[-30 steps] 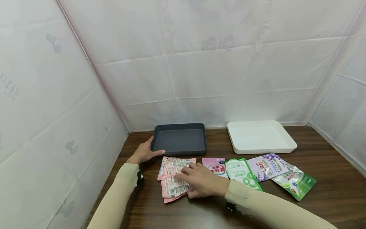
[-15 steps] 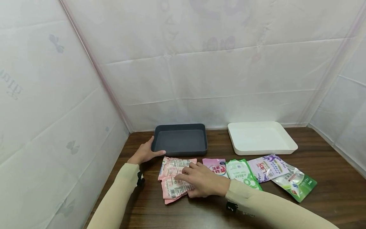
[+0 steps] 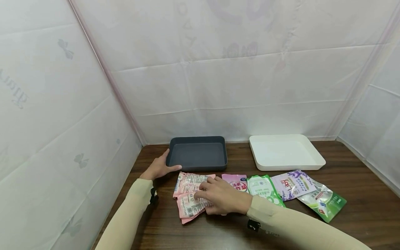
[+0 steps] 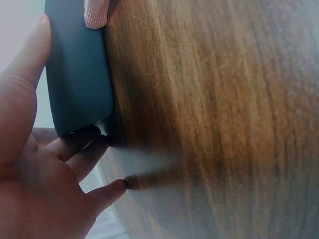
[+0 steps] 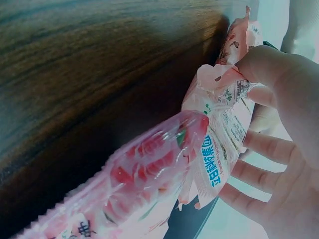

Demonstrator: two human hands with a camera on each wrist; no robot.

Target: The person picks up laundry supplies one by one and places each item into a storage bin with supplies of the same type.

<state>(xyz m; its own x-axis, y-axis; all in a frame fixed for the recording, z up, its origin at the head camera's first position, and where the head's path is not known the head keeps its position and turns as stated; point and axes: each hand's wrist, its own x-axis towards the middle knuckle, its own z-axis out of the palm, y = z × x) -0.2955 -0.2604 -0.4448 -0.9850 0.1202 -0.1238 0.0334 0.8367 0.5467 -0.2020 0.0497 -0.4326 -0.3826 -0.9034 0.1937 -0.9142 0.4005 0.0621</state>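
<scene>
My left hand (image 3: pixel 159 167) rests at the front left corner of a dark grey tray (image 3: pixel 198 154). Its thumb (image 4: pixel 37 55) lies along the front wall in the left wrist view, with the fingers spread beneath the corner. Two pink pouches with printed backs lie overlapping before the tray. My right hand (image 3: pixel 223 198) holds the nearer pink pouch (image 3: pixel 189 210), fingers across its top and thumb at its right edge. Beyond it lies the farther pink pouch (image 3: pixel 190 181). A glossy pouch with red patches (image 5: pixel 144 169) fills the right wrist view's foreground.
A white tray (image 3: pixel 285 152) stands at the back right. In front of it lie a magenta pouch (image 3: pixel 235 181), a green-and-white pouch (image 3: pixel 264 187), a lilac pouch (image 3: pixel 292 184) and a silver-green pouch (image 3: pixel 331 205), the last two overlapping. Pale cloth walls enclose the wooden table (image 3: pixel 368 180).
Both hands stay almost in place; the right index fingertip has drawn slightly to the right over the pink pouch. The head view has shifted a little, so the scene sits slightly lower.
</scene>
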